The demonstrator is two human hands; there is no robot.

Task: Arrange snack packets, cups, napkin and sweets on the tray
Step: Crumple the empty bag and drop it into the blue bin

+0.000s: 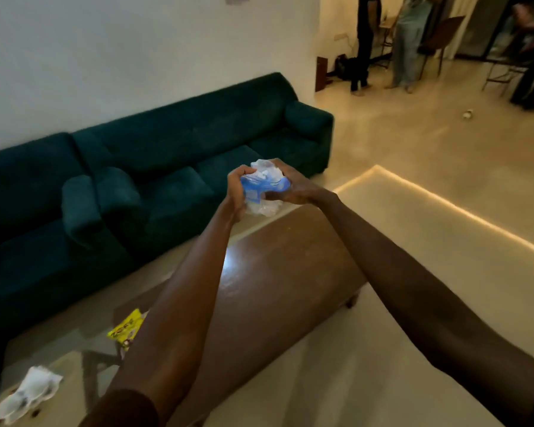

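I hold a crinkly clear and blue packet (264, 188) tight in both hands, left hand (239, 192) and right hand (293, 188), up in the air over the far end of the brown table (278, 282). A yellow packet (127, 329) and a white packet (28, 392) lie near me. A green sofa (136, 167) sits behind.

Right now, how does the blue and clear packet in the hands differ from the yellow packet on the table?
The blue and clear packet is held up and crumpled between the left hand and right hand; the yellow packet lies untouched on the table, partly hidden by the left forearm. Their colours differ. Both look like plastic wrappers.
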